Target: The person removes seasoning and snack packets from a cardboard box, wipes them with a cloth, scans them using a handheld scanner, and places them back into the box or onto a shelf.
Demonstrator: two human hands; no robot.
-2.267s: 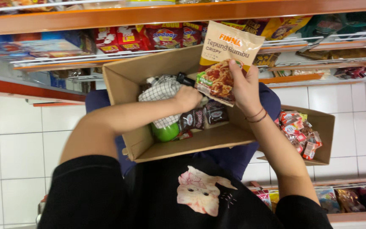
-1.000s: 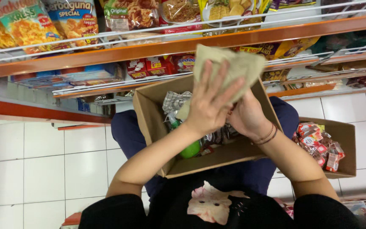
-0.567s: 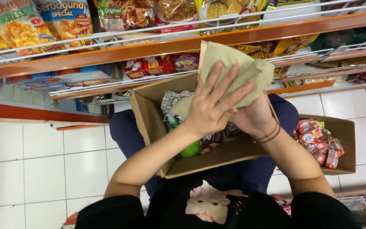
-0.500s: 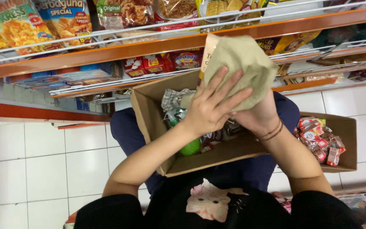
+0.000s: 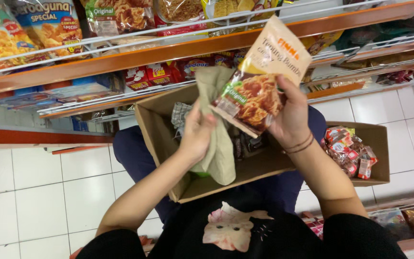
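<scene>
My right hand (image 5: 291,120) holds up a cream food packet (image 5: 262,79) with a picture of fried food, just below the shelf edge. My left hand (image 5: 196,135) grips a grey-green cloth (image 5: 216,129) that hangs down beside the packet and touches its left edge. Both hands are above an open cardboard box (image 5: 159,144) resting on my lap, with a checked cloth (image 5: 180,115) and dark packets (image 5: 245,144) inside.
Orange store shelves (image 5: 168,50) with wire fronts hold snack bags and noodle packs above. A second cardboard box (image 5: 377,153) of small red sachets sits on the white tiled floor (image 5: 39,192) at the right. More packets lie at the lower right.
The cloth has come off the packet: my left hand pulled it down to the left, and my right hand lifted the packet, its printed face now showing.
</scene>
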